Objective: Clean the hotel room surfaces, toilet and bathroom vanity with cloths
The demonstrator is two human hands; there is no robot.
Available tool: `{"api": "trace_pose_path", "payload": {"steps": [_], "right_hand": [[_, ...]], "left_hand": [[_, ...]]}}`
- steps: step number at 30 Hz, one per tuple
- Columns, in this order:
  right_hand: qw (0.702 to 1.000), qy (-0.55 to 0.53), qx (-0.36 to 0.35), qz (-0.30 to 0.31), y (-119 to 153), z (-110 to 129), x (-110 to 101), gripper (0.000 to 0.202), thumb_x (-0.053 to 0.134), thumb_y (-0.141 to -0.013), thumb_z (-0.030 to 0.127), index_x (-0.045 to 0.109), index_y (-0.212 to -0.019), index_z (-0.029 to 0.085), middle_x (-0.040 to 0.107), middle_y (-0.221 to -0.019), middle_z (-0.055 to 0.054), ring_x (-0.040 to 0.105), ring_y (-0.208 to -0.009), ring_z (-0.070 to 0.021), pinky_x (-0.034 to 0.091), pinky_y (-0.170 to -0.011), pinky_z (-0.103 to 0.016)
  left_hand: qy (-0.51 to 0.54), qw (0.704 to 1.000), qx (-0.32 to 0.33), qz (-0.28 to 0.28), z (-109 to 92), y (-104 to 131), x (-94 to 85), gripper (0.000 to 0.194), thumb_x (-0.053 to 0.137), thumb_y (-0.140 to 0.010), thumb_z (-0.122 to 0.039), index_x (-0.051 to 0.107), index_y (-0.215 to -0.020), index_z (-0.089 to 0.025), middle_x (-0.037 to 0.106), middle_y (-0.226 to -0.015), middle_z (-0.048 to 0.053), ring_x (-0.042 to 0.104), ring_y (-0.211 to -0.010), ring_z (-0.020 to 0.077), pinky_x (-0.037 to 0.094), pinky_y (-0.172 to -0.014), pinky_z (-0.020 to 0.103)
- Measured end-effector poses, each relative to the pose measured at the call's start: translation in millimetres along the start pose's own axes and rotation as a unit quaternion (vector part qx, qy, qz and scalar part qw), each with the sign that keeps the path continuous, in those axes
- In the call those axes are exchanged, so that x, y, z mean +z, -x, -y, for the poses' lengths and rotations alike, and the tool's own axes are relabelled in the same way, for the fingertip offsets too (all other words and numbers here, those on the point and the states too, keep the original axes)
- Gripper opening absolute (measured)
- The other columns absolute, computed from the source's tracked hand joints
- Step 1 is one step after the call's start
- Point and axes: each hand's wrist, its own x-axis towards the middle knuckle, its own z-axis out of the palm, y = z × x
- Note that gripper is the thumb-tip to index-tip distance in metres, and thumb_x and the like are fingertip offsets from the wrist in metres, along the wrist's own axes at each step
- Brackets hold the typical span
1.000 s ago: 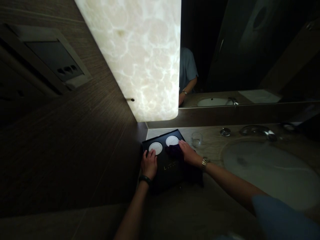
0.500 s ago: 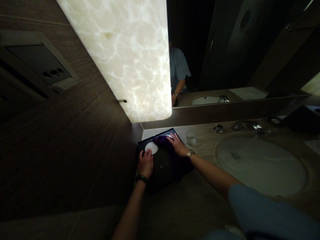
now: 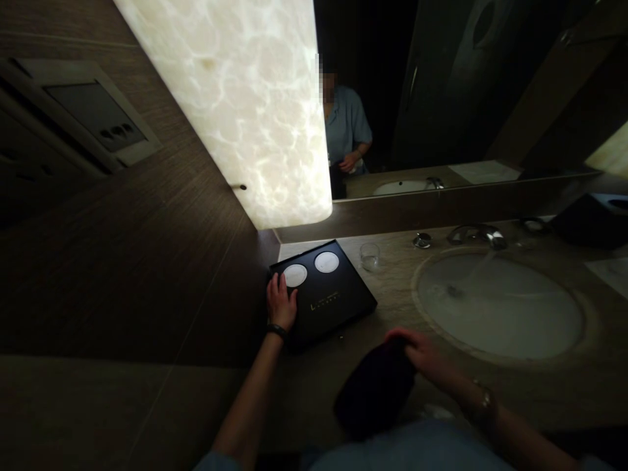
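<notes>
Black tray (image 3: 333, 304) lying flat in the far left corner of a stone counter (image 3: 392, 294), two white round discs (image 3: 311, 269) set in its far edge. Left hand (image 3: 280, 302) spread flat on the tray's left rim, pressing, not clasping. Right hand (image 3: 417, 350) nearer and to the right, off the tray, clenched around a dark cloth (image 3: 370, 392). Clear glass (image 3: 369, 256) just right of the tray; oval sink (image 3: 498, 304) farther right, tap (image 3: 475, 234) behind. Mirror (image 3: 466, 91) and glowing wall panel (image 3: 235, 98) beyond.
</notes>
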Motion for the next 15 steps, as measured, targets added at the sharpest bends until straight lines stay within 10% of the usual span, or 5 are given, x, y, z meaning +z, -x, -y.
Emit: {"api": "trace_pose_path", "payload": {"steps": [5, 10, 15], "right_hand": [[0.940, 0.223, 0.053, -0.252, -5.9, -72.6, -42.3, 0.048, 0.047, -0.083, 0.032, 0.063, -0.126, 0.014, 0.056, -0.137, -0.019, 0.050, -0.131, -0.0334, 0.036, -0.115, -0.056], [0.939, 0.323, -0.084, 0.080, 5.3, -50.8, 69.2, 0.071, 0.075, -0.073, 0.044, 0.058, -0.140, 0.028, 0.031, -0.161, -0.014, 0.022, -0.148, -0.0445, 0.017, -0.119, -0.067], [0.913, 0.241, -0.222, 0.243, 23.2, -18.4, 124.4, 0.059, 0.072, -0.076, 0.035, 0.061, -0.135, 0.035, 0.043, -0.154, -0.008, 0.034, -0.145, -0.0332, 0.021, -0.122, -0.055]], "left_hand": [[0.231, 0.955, -0.177, -0.056, -20.0, 108.9, -35.0, 0.035, 0.056, -0.085, -0.045, 0.055, -0.105, -0.016, 0.057, -0.112, 0.016, 0.059, -0.105, 0.0292, 0.058, -0.083, 0.045], [0.515, 0.745, -0.400, 0.142, -51.6, 186.0, -17.6, 0.040, 0.068, -0.081, -0.041, 0.058, -0.108, -0.014, 0.061, -0.119, 0.014, 0.064, -0.086, 0.0189, 0.059, -0.063, 0.031], [0.513, 0.699, -0.447, 0.219, -77.9, 148.4, 18.3, 0.026, 0.053, -0.095, -0.029, 0.062, -0.111, -0.011, 0.066, -0.121, 0.014, 0.061, -0.064, 0.0102, 0.045, -0.039, 0.020]]}}
